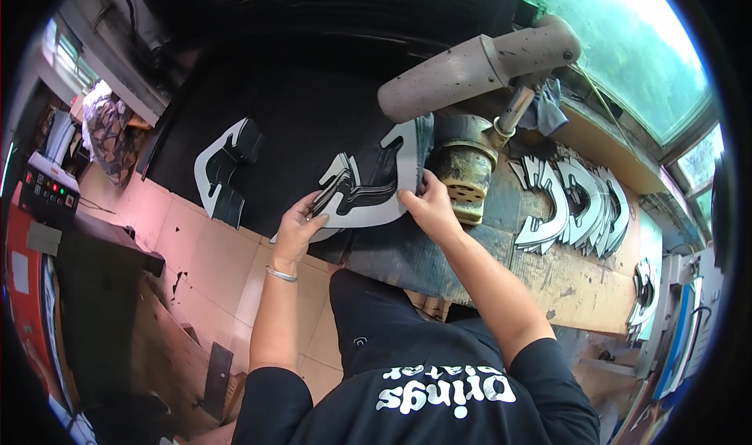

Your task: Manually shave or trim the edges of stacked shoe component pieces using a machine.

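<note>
Both of my hands are on a stack of curved, U-shaped cut pieces (366, 214), white on the top face with dark layered edges. My left hand (299, 227), with a silver bangle at its wrist, pinches the stack's lower left end, thumb on top. At the lower right bend, my right hand (429, 206) grips the stack with its thumb on the white face and its fingers mostly hidden at the side. Some loose layers (338, 177) stick up inside the curve. Another such stack (215, 167) lies apart on the black surface (270, 92) to the left.
A thick grey machine arm (446, 77) reaches over the work surface, beside a stained metal column (464, 163). On the worn board (501, 257) to the right lie several more curved stacks (576, 206). A control box (48, 186) with lit buttons stands far left.
</note>
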Demonstrator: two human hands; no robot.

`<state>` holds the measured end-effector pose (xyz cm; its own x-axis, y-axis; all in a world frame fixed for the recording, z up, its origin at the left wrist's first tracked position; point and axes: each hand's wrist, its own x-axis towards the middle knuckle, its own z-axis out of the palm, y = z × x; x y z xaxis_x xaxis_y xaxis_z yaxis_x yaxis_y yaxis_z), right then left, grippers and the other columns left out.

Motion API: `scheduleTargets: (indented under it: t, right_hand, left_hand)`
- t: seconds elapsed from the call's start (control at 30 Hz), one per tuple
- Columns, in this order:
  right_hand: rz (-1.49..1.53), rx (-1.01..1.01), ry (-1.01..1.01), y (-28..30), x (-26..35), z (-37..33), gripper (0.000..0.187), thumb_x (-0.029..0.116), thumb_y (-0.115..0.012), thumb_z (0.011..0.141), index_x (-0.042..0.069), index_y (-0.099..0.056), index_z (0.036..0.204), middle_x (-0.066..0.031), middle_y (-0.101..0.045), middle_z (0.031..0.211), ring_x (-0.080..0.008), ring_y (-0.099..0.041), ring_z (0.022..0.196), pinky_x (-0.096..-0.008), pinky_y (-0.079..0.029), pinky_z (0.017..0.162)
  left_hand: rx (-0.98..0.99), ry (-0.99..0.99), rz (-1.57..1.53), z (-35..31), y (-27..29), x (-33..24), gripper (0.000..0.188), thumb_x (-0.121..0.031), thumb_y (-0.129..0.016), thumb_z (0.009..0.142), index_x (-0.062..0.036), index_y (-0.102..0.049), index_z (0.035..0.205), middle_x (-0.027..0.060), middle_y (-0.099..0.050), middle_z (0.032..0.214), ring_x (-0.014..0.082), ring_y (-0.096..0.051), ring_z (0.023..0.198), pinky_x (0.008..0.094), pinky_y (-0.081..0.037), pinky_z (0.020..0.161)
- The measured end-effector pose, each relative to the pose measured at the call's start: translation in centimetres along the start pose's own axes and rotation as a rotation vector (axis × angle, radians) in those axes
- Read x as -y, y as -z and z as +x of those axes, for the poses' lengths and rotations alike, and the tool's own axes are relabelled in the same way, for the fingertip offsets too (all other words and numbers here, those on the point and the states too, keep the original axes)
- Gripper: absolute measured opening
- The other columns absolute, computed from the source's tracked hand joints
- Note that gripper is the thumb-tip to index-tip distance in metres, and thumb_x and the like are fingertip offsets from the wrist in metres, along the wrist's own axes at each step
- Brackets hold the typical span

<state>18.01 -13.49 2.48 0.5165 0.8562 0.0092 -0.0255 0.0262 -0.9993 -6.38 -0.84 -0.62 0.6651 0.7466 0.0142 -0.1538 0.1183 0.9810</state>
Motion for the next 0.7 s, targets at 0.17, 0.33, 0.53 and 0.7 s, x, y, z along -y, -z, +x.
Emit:
scheduleTargets:
  t: [0.17, 0.33, 0.53, 0.7]
  right_hand:
    - [-0.304, -0.126, 0.053, -0.7, 0.5, 3.8, 0.052, 0.02, -0.064, 0.071, -0.011, -0.054, 0.111, -0.0236, -0.065, 0.083, -0.0306, -0.065, 0.075, -0.0371, -0.051, 0.072]
    - [-0.356, -0.189, 0.033, -0.4, 3.3, 7.1, 0.047, 0.019, -0.063, 0.071, -0.009, -0.056, 0.108, -0.0266, -0.066, 0.092, -0.039, -0.065, 0.095, -0.0419, -0.049, 0.086]
    - [-0.312, -0.201, 0.037, 2.1, 5.1, 9.8, 0.043, 0.016, -0.065, 0.069, -0.007, -0.059, 0.105, -0.0258, -0.066, 0.093, -0.0371, -0.065, 0.094, -0.0402, -0.05, 0.084]
    - [-0.258, -0.198, 0.025, 2.8, 6.4, 10.2, 0.037, 0.013, -0.065, 0.07, -0.008, -0.061, 0.101, -0.0242, -0.067, 0.093, -0.0341, -0.066, 0.094, -0.0384, -0.05, 0.084]
  left_hand:
    - [-0.049, 0.1, -0.154, 2.5, 0.1, -2.0, 0.052, 0.002, -0.061, 0.085, 0.0068, -0.045, 0.134, 0.0129, -0.061, 0.113, 0.0162, -0.063, 0.099, 0.0271, -0.052, 0.085]
    - [-0.029, 0.115, -0.229, 6.4, -0.4, -3.9, 0.045, 0.0, -0.059, 0.087, 0.009, -0.048, 0.129, 0.0138, -0.065, 0.111, 0.0184, -0.067, 0.094, 0.0282, -0.055, 0.084]
    - [0.014, 0.162, -0.324, 9.9, -1.7, -4.6, 0.041, 0.0, -0.058, 0.086, 0.0113, -0.05, 0.125, 0.0157, -0.065, 0.11, 0.0206, -0.067, 0.094, 0.0307, -0.056, 0.085]
    - [-0.002, 0.176, -0.37, 10.8, -2.9, -5.4, 0.038, -0.002, -0.058, 0.086, 0.0105, -0.053, 0.121, 0.0155, -0.065, 0.109, 0.0219, -0.066, 0.097, 0.0326, -0.055, 0.088]
